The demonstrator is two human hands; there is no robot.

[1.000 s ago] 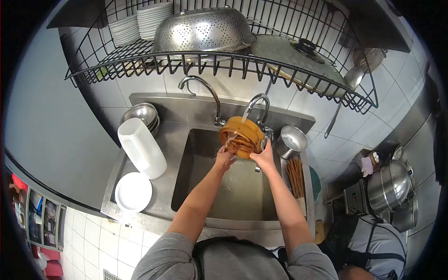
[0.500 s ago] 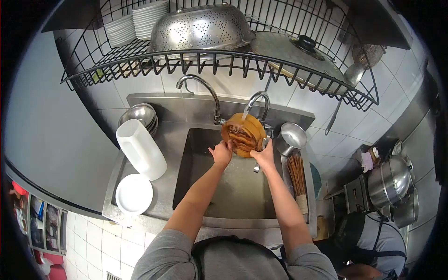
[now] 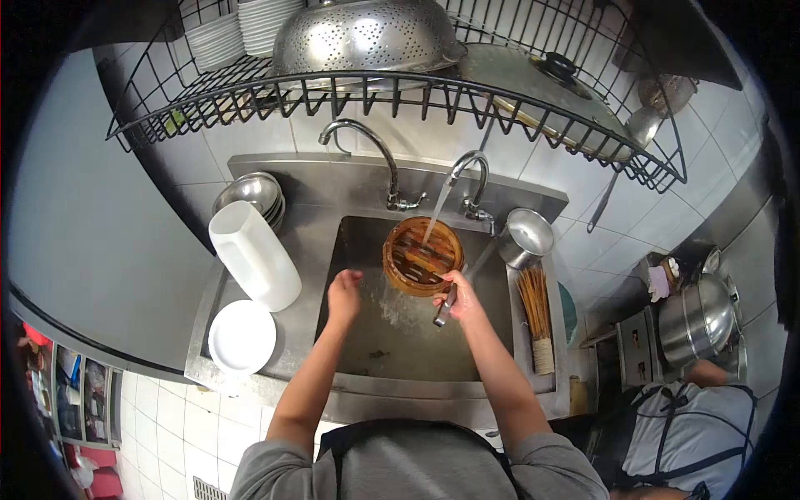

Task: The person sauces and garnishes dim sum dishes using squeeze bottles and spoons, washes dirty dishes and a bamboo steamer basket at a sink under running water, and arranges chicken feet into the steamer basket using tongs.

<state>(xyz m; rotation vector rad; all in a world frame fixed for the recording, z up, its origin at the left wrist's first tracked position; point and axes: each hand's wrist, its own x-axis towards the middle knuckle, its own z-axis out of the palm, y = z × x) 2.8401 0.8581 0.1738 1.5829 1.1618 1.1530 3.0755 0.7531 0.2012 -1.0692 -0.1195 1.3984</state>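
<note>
A round bamboo steamer basket (image 3: pixel 406 281) with a slatted base hangs tilted over the sink (image 3: pixel 417 367), under a running stream of water. My right hand (image 3: pixel 463 297) grips its right rim with thumb and fingers. The same hand also has a narrow metal tool (image 3: pixel 446 307) in it, pointing down toward me; its kind is not clear. To the left of the basket, my left hand (image 3: pixel 344 296) is in the air above the basin, holding nothing, its fingers loosely bent and apart. Cloudy water lies in the sink below.
Two faucets (image 3: pixel 472 187) rise behind the basin. At left are a white plastic jug (image 3: pixel 254 258), white plates (image 3: pixel 242 337) and metal bowls (image 3: pixel 248 194). A metal pot (image 3: pixel 527 237) and bamboo whisk (image 3: pixel 536 317) flank the right. Overhead hangs a wire rack (image 3: pixel 400 79); a co-worker (image 3: pixel 687 433) is at right.
My left hand has let go of the basket and moved left. The basket has come lower and nearer, its inside turned upward, still in my right hand.
</note>
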